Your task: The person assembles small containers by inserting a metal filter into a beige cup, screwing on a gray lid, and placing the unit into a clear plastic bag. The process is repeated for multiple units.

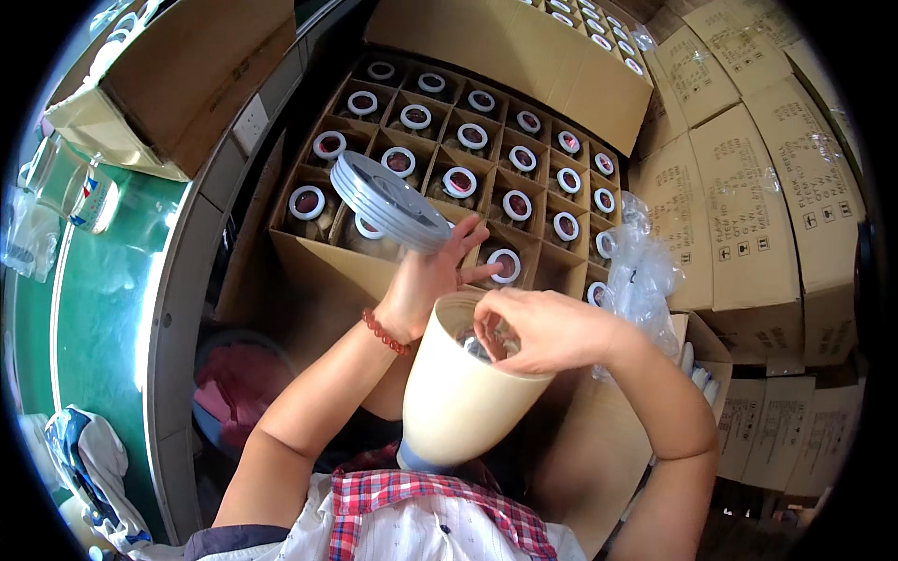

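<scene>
Left hand, fingers partly spread, sits at the lower end of a tilted stack of flat, round, grey-white plastic discs. Stack touches the hand, over the near left part of the divided brown cardboard carton; the grip is hidden, so can't tell whether the hand clamps it or only supports it. Exact disc count hard to make out; edges merge.

Right hand is bent over the rim of a tall, cream, tapered vessel, fingertips down inside the mouth. Fingers curled; can't tell if they pinch anything. Something shiny shows in there, too shaded to identify. Vessel leans slightly, upright overall, wide mouth up, blue-grey foot at the person's body; underside not visible.

Divided carton holds rows of jars with white ring-shaped tops, reddish centres; bodies mostly hidden by dividers, several tops covered by the stack and left hand. Crumpled clear plastic bag overlaps the carton's right edge, covering part of it.

Red bead bracelet on left wrist. Left: green tabletop with a clear glass jar, cut by the fisheye rim. Right: stacked brown cartons, outer ones lost in the dark border.
</scene>
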Tool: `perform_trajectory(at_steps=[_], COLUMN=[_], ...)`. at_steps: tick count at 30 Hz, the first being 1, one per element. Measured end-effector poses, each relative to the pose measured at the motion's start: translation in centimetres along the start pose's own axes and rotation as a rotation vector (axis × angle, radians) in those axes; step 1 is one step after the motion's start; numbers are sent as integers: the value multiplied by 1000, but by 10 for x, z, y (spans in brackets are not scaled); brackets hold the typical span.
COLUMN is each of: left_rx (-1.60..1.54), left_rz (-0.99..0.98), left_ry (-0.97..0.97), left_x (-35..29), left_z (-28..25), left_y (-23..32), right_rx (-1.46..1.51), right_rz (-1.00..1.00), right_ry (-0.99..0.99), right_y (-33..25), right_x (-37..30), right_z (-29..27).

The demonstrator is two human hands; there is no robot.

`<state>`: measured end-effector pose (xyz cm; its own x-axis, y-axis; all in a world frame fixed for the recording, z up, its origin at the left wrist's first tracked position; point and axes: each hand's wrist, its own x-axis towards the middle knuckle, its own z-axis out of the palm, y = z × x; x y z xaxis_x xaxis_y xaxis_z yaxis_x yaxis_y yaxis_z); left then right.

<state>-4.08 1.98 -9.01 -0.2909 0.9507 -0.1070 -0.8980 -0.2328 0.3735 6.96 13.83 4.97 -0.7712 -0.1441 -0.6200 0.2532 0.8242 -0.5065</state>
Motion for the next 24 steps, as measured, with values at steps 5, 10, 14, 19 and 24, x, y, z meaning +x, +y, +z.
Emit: perform_trajectory(at_steps=[5, 10, 14, 19, 24], left_rx=[23, -32, 249, 649, 686], left_rz=[13, 122, 307, 453, 209], left_ry=[-8, 68, 301, 143, -73], left_x=[-2, -4, -5, -1, -9], left_z=[0, -14, -12, 2, 7], left_y=[-2, 6, 33, 30, 21], right_rx=[-313, -380, -85, 1090, 1352], right_rz=[89, 107, 112, -244, -774], right_ry=[49, -11, 348, 805, 787], right_y=[-17, -18, 6, 67, 91], right_x=[18, 30, 13, 13, 18], right_z=[10, 1, -21, 15, 55])
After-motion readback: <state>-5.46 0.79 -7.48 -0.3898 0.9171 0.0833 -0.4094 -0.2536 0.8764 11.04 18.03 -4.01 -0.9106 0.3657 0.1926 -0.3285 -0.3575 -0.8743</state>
